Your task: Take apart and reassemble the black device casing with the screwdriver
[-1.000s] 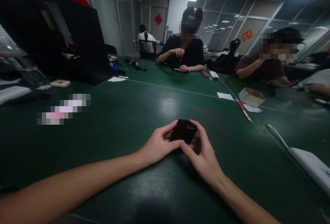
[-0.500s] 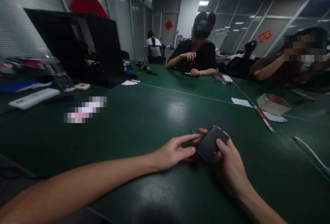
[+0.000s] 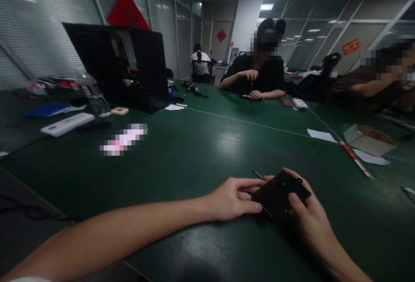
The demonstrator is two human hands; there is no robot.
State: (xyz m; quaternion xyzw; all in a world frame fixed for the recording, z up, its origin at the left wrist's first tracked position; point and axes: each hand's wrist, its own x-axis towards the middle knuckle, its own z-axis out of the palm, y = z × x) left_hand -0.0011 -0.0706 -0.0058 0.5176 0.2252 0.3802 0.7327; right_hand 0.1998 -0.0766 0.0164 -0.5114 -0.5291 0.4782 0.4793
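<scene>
A flat black rectangular case (image 3: 279, 195) with a few small screw-like spots on its face is held tilted low over the table. My right hand (image 3: 308, 213) grips its right side, thumb pressed on the face and fingers behind it. My left hand (image 3: 238, 200) pinches the left edge, the thumb in front and the fingers partly hidden behind. A thin metal shaft (image 3: 258, 174) sticks out past the far left side of the case; its other end is hidden, so I cannot tell which hand holds it.
On the green table (image 3: 181, 161) at left are a black computer case (image 3: 152, 70), a plastic bottle (image 3: 95, 96) and a white power strip (image 3: 68, 124). A cardboard box (image 3: 369, 139) and paper lie at right. Opposite, a person (image 3: 253, 74) works with a red-handled screwdriver.
The view has turned slightly left, so everything sits farther right. The black case has tilted, its face now looking darker, and my left fingers have closed in on its left edge.
</scene>
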